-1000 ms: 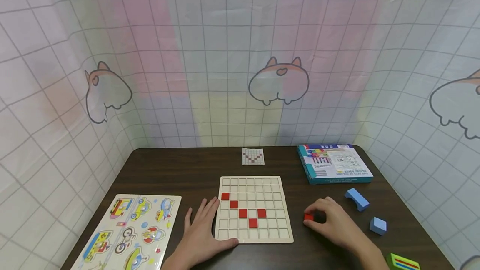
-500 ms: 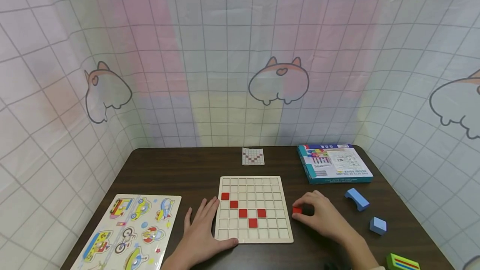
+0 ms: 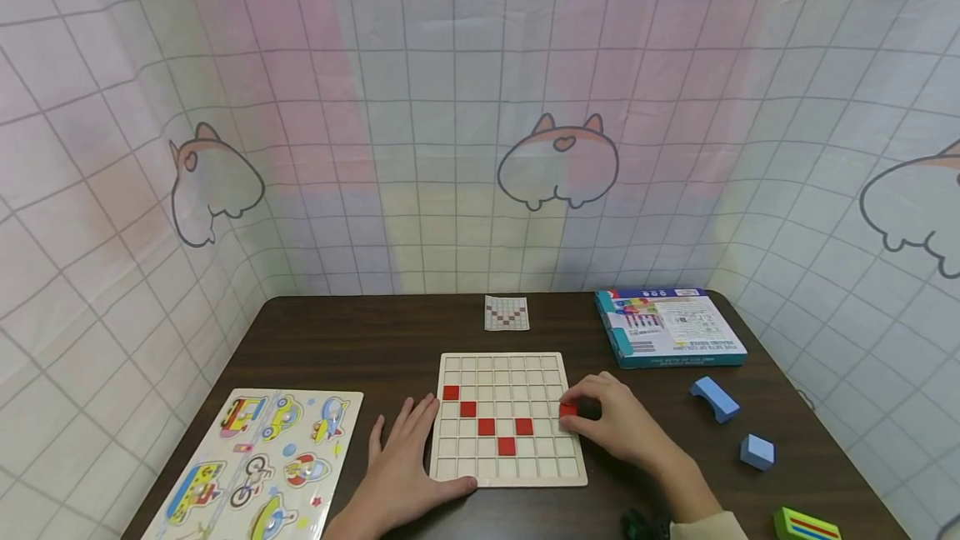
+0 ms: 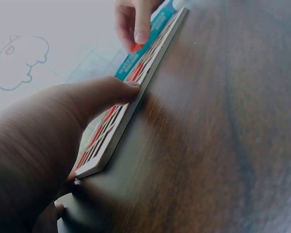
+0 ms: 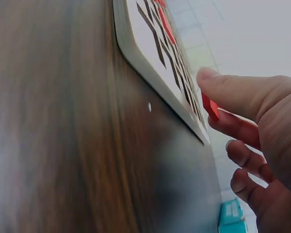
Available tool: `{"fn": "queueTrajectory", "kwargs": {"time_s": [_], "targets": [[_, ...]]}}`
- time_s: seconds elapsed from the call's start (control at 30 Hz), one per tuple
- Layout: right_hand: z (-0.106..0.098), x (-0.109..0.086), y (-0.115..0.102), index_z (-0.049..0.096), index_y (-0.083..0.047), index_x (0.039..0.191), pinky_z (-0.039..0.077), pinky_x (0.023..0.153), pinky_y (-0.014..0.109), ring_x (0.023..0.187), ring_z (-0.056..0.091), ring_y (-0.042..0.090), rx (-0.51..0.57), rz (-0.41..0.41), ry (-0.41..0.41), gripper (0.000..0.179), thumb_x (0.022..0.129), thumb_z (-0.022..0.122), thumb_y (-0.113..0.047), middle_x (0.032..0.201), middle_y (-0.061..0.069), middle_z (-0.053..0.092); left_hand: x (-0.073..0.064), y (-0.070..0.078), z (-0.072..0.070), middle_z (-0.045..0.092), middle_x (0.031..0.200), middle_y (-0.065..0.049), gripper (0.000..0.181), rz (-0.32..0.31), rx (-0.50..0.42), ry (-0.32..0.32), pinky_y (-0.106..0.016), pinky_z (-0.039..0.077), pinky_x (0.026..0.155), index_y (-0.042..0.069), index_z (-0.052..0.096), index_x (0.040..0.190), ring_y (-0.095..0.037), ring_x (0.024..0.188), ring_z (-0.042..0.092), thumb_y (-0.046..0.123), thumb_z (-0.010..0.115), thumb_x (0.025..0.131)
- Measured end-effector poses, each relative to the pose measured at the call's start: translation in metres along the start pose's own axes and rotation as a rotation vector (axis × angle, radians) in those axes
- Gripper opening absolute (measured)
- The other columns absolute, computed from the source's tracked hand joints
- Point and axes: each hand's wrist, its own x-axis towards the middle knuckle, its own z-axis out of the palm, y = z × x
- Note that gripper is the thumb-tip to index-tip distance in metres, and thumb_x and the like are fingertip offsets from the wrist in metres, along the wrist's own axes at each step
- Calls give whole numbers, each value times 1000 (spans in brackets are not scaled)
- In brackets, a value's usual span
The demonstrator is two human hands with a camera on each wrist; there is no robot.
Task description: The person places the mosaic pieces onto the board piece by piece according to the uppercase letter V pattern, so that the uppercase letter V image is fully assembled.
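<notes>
Between thumb and forefinger, my right hand (image 3: 626, 423) pinches a small red square tile (image 3: 567, 410) over the right side of a pale grid board (image 3: 501, 377). In the right wrist view this tile (image 5: 210, 106) is held near the board's edge, the other fingers loosely bent. Several red tiles (image 3: 486, 427) sit in the board's cells, stepping down from the left and up again. My left hand (image 3: 405, 469) rests at the board's lower left corner, fingers spread along the left edge. Its thumb (image 4: 109, 92) lies on the near edge in the left wrist view.
Behind the board lies a small pattern card (image 3: 506, 313). A boxed set (image 3: 675, 330) stands at the back right, with a blue arch block (image 3: 715, 399), a blue block (image 3: 757, 452) and a green striped block (image 3: 806, 523) nearer. A picture puzzle board (image 3: 258, 465) lies left.
My right hand has moved left and slightly away with the red tile, from the table beside the board to over its right edge. The left hand has stayed put.
</notes>
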Motion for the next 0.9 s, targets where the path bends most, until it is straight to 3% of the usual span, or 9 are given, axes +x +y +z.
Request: {"fn": "queueTrajectory", "kwargs": {"time_s": [0.2, 0.57, 0.9], "targets": [[6, 7, -8, 81, -33, 113, 59, 106, 46, 114, 59, 10, 7, -21, -2, 20, 95, 90, -38, 116, -18, 75, -1, 0, 0, 36, 182, 0, 138, 8, -1, 4, -78, 3, 131, 22, 38, 174, -36, 173, 23, 96, 79, 66], [21, 20, -18, 84, -30, 110, 55, 90, 32, 105, 57, 13, 45, -58, -17, 16, 95, 91, -33, 110, -18, 72, -1, 0, -1, 36, 182, 0, 138, -4, -1, -2, -79, 3, 131, 21, 39, 174, -37, 173, 23, 97, 79, 65], [31, 28, -16, 85, -29, 110, 55, 93, 36, 106, 56, 11, 49, -44, -24, 16, 95, 91, -33, 112, -18, 71, 0, 0, -1, 36, 182, 0, 139, -4, -8, -8, -79, 2, 131, 21, 38, 174, -37, 173, 22, 98, 78, 65]]}}
